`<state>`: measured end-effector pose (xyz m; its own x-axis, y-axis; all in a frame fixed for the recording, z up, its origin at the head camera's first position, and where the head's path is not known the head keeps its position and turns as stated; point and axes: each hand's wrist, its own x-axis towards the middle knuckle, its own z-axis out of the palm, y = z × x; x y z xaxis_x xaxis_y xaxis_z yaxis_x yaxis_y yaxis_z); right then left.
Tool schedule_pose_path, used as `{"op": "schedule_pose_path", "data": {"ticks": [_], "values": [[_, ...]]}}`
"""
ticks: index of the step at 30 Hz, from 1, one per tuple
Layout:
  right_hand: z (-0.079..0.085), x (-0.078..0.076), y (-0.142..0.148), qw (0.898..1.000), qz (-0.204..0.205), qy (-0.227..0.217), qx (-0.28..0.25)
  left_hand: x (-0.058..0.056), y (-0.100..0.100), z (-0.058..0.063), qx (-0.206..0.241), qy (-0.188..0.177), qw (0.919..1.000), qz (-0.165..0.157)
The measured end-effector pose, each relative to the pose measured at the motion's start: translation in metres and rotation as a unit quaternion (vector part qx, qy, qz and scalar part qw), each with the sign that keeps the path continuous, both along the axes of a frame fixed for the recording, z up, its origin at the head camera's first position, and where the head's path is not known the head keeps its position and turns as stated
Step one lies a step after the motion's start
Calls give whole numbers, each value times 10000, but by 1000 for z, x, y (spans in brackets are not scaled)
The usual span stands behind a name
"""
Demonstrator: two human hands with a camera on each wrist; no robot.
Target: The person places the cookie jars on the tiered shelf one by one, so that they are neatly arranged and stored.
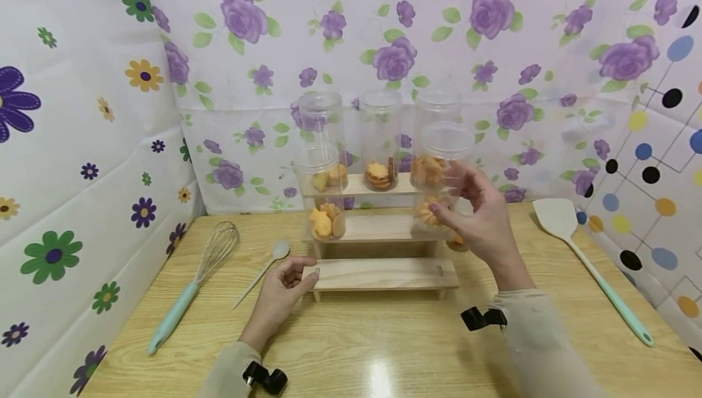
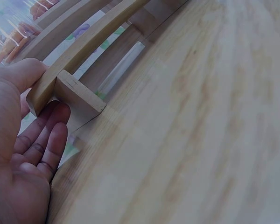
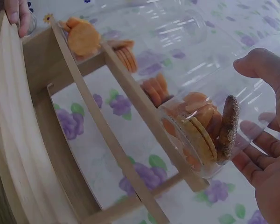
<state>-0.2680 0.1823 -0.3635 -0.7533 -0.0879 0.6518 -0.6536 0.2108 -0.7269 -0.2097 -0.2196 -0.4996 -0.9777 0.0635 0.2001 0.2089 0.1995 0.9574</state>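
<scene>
My left hand (image 1: 285, 282) grips the left end of the lowest board of a three-step wooden display stand (image 1: 384, 273); the left wrist view shows the thumb over the board (image 2: 79, 56) and the fingers curled beneath it. At the stand's right side, my right hand (image 1: 482, 218) holds a clear lidded jar (image 1: 446, 142) of cookies, thumb on one side and fingers on the other. In the right wrist view this jar (image 3: 200, 133) leans near the stand's end, a sugar-coated cookie (image 3: 228, 126) against its wall. Another cookie jar (image 1: 327, 221) stands on the middle step's left end.
Along the top step stand a left jar (image 1: 320, 114), a middle jar (image 1: 379, 136) and a right jar (image 1: 439, 105), all with cookies low inside. A whisk (image 1: 192, 291) and a small spoon (image 1: 274, 255) lie left on the table; a spatula (image 1: 589, 267) lies right. Flowered cloth (image 1: 351, 32) hangs behind.
</scene>
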Motion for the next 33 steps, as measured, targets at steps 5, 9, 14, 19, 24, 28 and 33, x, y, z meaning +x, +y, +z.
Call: {"op": "schedule_pose_path", "data": {"ticks": [5,9,14,19,24,28,33], "values": [[-2,-3,-22,9998,74,-198,56,1,0,-1,-53,23,10000,18],[-3,-6,-39,9994,114,-317,99,1,-1,-1,-66,28,10000,16],[-6,-7,-56,9984,274,-480,81,0,0,-1,-5,-8,10000,-2],[-10,-10,-69,9983,297,-499,47,-1,1,0,45,9,10000,25],[-13,-11,-77,9985,247,-486,49,-1,2,0,49,7,10000,54],[-16,-12,-81,9985,251,-477,83,-1,1,-1,59,-18,10000,37],[-19,-13,-86,9987,199,-450,117,-1,1,0,56,15,10000,10]]}}
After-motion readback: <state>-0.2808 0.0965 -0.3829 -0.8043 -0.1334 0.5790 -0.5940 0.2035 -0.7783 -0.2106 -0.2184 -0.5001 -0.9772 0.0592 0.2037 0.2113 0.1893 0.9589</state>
